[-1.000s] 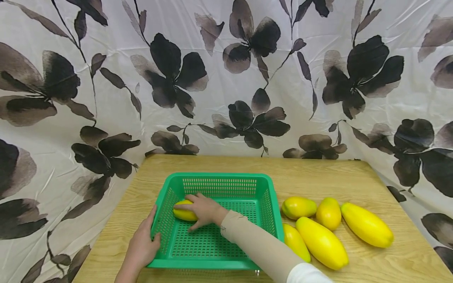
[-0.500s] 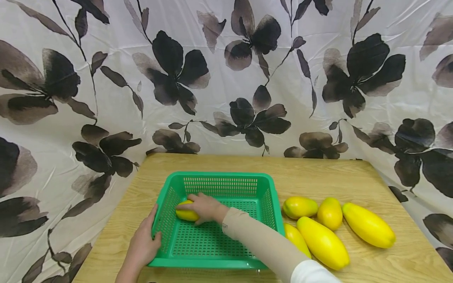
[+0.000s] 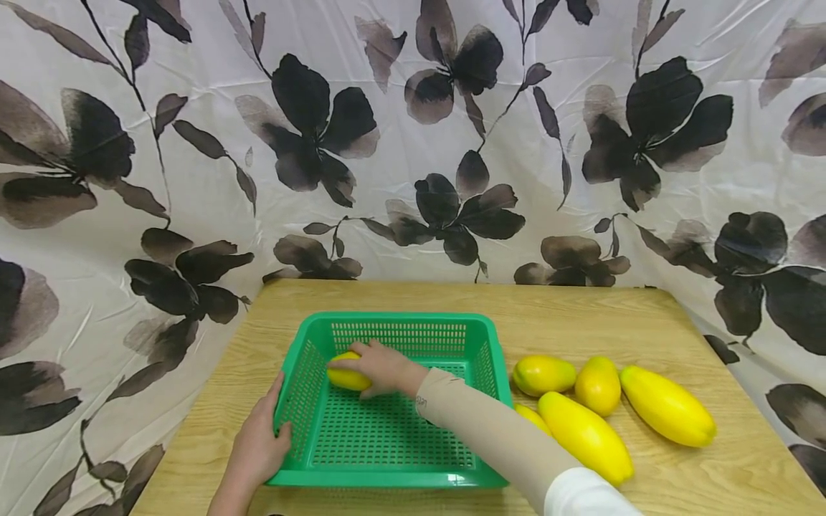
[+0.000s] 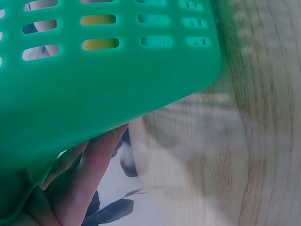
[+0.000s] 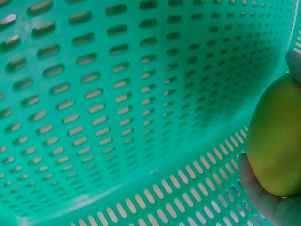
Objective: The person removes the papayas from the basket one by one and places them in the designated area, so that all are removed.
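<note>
A green plastic basket (image 3: 387,478) with slotted walls stands on the wooden table. My left hand (image 3: 255,443) grips its left rim, the thumb over the edge. The left wrist view shows the fingers (image 4: 94,165) against the outside of the basket. Inside, toward the back left corner, my right hand (image 3: 391,368) holds a yellow papaya (image 3: 345,373). From the right wrist, the papaya (image 5: 276,136) appears between thumb and fingers, close to the slotted floor and wall. Part of it is hidden by the hand.
Several more yellow papayas lie right of the basket, among them a long one (image 3: 584,437), another long one (image 3: 667,406) and a rounder one (image 3: 598,385). My right sleeve crosses the basket's front right corner. A floral cloth (image 3: 400,143) hangs behind the table (image 3: 594,312).
The right hand's fingers have closed round the papaya, and hand and papaya have moved slightly back and to the right. The left hand keeps its place on the rim.
</note>
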Tool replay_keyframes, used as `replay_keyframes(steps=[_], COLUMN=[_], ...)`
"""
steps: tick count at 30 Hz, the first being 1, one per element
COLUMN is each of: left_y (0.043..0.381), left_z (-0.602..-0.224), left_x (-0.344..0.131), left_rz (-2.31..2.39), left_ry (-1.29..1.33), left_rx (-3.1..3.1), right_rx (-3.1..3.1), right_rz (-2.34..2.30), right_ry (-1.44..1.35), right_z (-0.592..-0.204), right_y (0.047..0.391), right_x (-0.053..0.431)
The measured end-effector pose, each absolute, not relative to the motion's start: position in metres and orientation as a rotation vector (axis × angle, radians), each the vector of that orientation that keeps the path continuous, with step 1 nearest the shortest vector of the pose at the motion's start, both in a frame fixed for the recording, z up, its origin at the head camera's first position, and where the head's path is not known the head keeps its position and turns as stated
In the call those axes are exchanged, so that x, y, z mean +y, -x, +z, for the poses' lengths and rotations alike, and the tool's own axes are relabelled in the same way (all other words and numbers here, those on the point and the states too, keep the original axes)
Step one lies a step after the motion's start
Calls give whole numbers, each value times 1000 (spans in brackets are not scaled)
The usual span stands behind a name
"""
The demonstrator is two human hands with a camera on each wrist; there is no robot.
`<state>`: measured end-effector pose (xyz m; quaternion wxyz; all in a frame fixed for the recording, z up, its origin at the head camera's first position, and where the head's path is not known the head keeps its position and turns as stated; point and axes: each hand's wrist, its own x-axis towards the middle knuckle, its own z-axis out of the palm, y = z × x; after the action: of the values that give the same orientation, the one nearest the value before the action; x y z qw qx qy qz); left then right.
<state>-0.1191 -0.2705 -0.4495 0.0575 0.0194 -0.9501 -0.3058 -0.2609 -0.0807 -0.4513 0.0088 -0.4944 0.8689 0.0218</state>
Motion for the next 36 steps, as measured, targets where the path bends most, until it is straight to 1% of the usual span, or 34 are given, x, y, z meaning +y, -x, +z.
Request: replay_keyframes(steps=[10,25,36], left_y=[121,121,120], left_z=[-447,-450,-449], left_x=[-271,-271,-271], left_rz=[-955,-976,-945], left_ry=[-77,-106,-87], left_rx=[-2904,-2906,-2906], right_rx=[2695,2661,2662], right_rz=[40,-159,-250], right_ry=[1586,1573,1580], right_z=[-431,-399,-386], right_y=[257,245,241], right_x=[-70,-41,-21])
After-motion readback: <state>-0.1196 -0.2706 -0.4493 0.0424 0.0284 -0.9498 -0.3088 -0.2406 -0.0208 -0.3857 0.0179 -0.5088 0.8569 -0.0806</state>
